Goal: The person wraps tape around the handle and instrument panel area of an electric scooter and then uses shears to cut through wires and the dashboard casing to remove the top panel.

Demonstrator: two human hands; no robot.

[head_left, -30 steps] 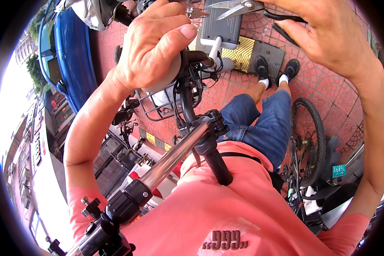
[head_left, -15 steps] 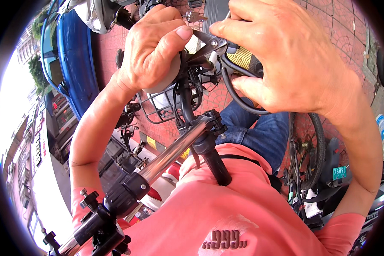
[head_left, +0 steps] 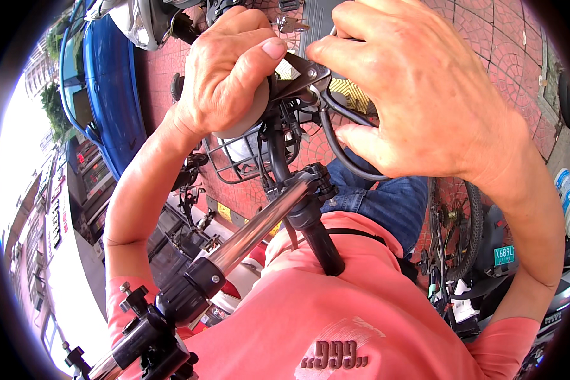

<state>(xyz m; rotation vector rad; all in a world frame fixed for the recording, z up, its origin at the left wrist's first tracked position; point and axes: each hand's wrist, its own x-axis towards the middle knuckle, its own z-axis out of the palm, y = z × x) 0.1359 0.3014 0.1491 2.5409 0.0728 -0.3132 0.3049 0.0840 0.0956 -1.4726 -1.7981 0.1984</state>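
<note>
My right hand (head_left: pixel 418 95) grips a pair of scissors (head_left: pixel 308 77) with dark blades and thin black looped handles. Its thumb sits by the lower loop, and the fingers wrap the upper side. The blades point left, toward my left hand (head_left: pixel 228 73), with their tips partly hidden there. That hand is closed, thumb pressed against curled fingers; what it pinches is hidden. Beneath its palm shows a pale rounded part (head_left: pixel 252 117) at the front of a bicycle. The bicycle's black handlebar (head_left: pixel 276 149) runs below, toward my body.
A wire basket (head_left: pixel 234 166) hangs beyond the handlebar. A shiny metal pole with black clamps (head_left: pixel 247 231) crosses at lower left. A blue car (head_left: pixel 113 88) stands at left. Keys (head_left: pixel 290 25) show between my hands. A bicycle wheel (head_left: pixel 465 221) stands at right on red paving (head_left: pixel 487 38).
My right hand and the scissors have shifted slightly left, bringing the blades nearer my left hand. The left hand has stayed in place.
</note>
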